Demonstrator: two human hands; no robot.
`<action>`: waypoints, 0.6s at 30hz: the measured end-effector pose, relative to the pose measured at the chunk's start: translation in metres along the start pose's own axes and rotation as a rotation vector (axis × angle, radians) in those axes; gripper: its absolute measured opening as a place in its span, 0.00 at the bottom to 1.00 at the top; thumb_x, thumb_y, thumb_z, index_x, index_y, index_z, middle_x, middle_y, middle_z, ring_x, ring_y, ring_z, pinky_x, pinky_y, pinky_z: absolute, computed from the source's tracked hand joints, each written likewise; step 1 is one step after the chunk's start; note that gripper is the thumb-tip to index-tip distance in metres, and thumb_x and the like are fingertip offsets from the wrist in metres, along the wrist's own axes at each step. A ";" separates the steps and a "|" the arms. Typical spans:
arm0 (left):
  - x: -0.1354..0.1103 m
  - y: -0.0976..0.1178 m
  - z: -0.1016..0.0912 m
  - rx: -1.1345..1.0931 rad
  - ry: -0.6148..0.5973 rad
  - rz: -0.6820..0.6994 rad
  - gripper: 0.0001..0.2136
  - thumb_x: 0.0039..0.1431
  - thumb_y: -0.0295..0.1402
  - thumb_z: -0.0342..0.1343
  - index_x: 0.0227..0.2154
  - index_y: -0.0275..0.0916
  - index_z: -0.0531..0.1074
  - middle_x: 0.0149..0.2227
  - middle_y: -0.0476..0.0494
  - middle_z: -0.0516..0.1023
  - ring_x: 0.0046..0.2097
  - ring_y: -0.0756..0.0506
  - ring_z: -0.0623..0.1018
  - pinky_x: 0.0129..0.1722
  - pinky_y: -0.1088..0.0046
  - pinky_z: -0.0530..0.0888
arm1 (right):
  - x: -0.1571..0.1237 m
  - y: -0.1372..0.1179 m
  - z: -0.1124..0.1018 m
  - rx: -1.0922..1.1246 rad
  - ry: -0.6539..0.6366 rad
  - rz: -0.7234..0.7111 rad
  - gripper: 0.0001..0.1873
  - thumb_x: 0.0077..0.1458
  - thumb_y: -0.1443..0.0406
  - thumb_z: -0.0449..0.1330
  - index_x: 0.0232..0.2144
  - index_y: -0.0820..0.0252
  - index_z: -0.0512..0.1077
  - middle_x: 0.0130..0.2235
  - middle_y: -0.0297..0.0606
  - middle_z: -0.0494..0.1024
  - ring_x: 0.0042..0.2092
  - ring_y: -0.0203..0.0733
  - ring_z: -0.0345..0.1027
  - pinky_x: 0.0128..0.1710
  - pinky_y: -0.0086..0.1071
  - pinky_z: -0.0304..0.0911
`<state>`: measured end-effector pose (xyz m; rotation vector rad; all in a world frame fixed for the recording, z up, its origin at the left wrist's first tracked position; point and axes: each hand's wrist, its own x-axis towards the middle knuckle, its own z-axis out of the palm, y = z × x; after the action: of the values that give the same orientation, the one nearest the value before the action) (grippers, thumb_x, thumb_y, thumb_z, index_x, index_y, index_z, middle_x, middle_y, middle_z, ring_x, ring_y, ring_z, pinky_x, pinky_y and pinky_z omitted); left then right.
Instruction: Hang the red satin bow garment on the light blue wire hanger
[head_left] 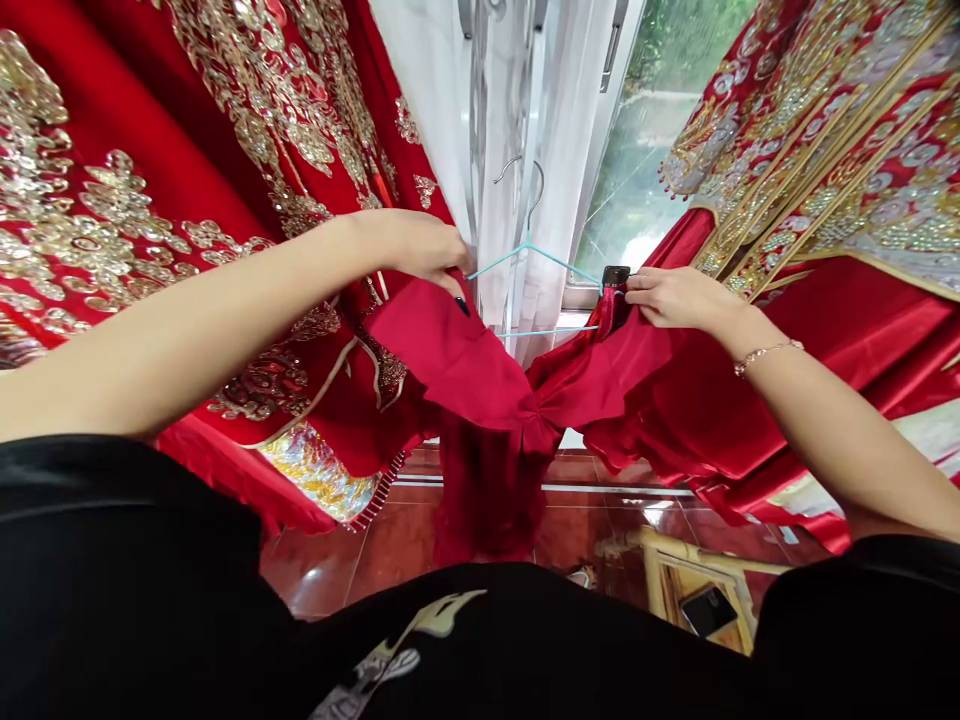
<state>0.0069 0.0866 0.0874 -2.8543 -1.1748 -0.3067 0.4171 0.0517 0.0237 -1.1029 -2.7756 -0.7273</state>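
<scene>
A plain red dress (pixel 495 470) with a large bow (pixel 517 395) at its top hangs in front of me, spread between my hands. My left hand (pixel 431 250) is closed on the dress's upper left edge, against one end of a light blue hanger (pixel 527 243) with a metal hook. At the upper right edge, my right hand (pixel 667 297) pinches the dress beside a black tag (pixel 616 277). The hanger sits behind the bow, and its right end is hidden by the tag and cloth.
Red garments with gold sequins (pixel 300 110) hang close on the left. More embroidered red clothes (pixel 840 160) hang on the right. Behind are a white curtain (pixel 559 130) and a window (pixel 652 130). A phone (pixel 708 610) lies on a wooden stool (pixel 660 580) low on the right.
</scene>
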 end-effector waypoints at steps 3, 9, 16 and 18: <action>0.015 0.005 -0.018 0.095 -0.095 0.124 0.24 0.72 0.51 0.45 0.49 0.35 0.73 0.42 0.43 0.76 0.50 0.44 0.77 0.56 0.60 0.72 | 0.002 -0.007 0.002 -0.046 -0.011 -0.065 0.14 0.57 0.70 0.52 0.37 0.55 0.78 0.40 0.44 0.80 0.46 0.49 0.70 0.38 0.39 0.66; 0.002 0.082 0.014 0.255 0.154 0.290 0.14 0.71 0.37 0.48 0.52 0.42 0.74 0.50 0.43 0.76 0.55 0.39 0.78 0.54 0.61 0.74 | 0.004 -0.020 0.004 -0.059 0.042 -0.062 0.12 0.55 0.71 0.52 0.32 0.57 0.75 0.35 0.43 0.80 0.42 0.47 0.69 0.33 0.35 0.62; 0.063 0.147 0.116 0.262 0.228 0.292 0.27 0.68 0.33 0.52 0.66 0.29 0.60 0.69 0.28 0.61 0.72 0.33 0.57 0.72 0.47 0.53 | -0.001 -0.019 -0.005 -0.028 0.051 -0.026 0.13 0.54 0.72 0.50 0.30 0.57 0.74 0.39 0.45 0.81 0.44 0.48 0.72 0.38 0.37 0.66; 0.074 0.146 0.139 0.194 0.292 0.242 0.28 0.69 0.33 0.50 0.68 0.29 0.57 0.71 0.29 0.58 0.74 0.33 0.53 0.73 0.45 0.48 | -0.002 -0.016 -0.010 -0.023 0.046 -0.011 0.14 0.54 0.73 0.50 0.30 0.57 0.74 0.41 0.45 0.81 0.45 0.48 0.72 0.38 0.38 0.67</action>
<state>0.1841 0.0497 -0.0288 -2.6307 -0.7546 -0.5415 0.4070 0.0359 0.0260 -1.0615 -2.7435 -0.7783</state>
